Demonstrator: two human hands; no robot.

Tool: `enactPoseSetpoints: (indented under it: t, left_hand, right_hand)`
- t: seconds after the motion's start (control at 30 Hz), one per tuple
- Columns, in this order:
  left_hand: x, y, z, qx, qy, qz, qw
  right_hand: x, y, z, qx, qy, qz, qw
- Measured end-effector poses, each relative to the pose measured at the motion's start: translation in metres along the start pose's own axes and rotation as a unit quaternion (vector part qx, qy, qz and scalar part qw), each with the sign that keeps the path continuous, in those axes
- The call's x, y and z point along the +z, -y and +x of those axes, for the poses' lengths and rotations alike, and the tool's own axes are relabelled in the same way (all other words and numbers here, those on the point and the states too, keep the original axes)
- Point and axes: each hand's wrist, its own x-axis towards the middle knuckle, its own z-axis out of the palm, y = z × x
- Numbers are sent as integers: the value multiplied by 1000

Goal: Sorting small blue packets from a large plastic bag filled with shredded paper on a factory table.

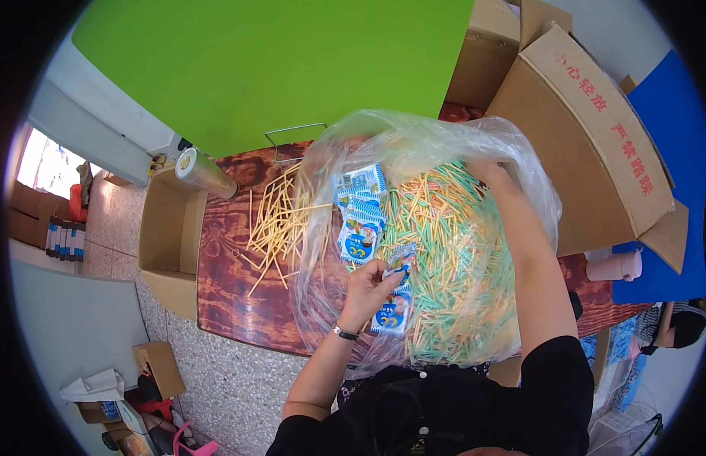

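Note:
A big clear plastic bag (pixel 429 137) lies spread on the table, full of thin green, orange and yellow sticks (pixel 436 220). My left hand (pixel 365 295) is closed, pinching a small blue-and-white packet (pixel 401 262) between thumb and fingers over the bag. More such packets lie on the bag's left part: a stack (pixel 360 235) beyond the hand and another packet (pixel 391 311) just nearer than it. My right hand (pixel 486 170) reaches to the far side of the sticks, among the bag's folds. Its fingers are blurred and partly covered, so their grip is unclear.
Loose yellow sticks (pixel 277 220) are scattered left of the bag on the reddish wood-patterned table (pixel 224 296). A clear cylindrical container (pixel 205 171) stands at the far left, by an open cardboard box (pixel 167 228). At right are a large carton (pixel 588 144) and a pink cup (pixel 615 265).

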Motion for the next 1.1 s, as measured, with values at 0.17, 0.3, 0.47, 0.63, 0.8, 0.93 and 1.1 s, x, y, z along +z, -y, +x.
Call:
enactPoseSetpoints:
  t: [0.17, 0.3, 0.47, 0.63, 0.8, 0.93, 1.1]
  left_hand:
    - [-7, -5, -9, -36, 20, -16, 999]
    - [-6, -6, -11, -16, 25, 12, 999]
    - [-13, -8, -22, 9, 6, -50, 999]
    - [-5, -34, -19, 28, 2, -172, 985]
    - [0, -40, -11, 69, 80, -273, 956]
    - [-23, -40, -32, 78, 39, -302, 949]
    - [-62, -37, -48, 149, -84, -294, 940]
  right_hand:
    - [-22, 15, -18, -36, -91, 85, 992]
    - [-53, 17, -44, 14, -67, 85, 994]
    - [-70, 27, -90, 49, 250, 492, 832]
    - [-98, 82, -176, -21, 398, 639, 658]
    - [-101, 130, -207, -83, 522, 656, 539]
    - [-93, 159, -211, -78, 514, 652, 552]
    - [-108, 196, -205, -109, 534, 504, 670]
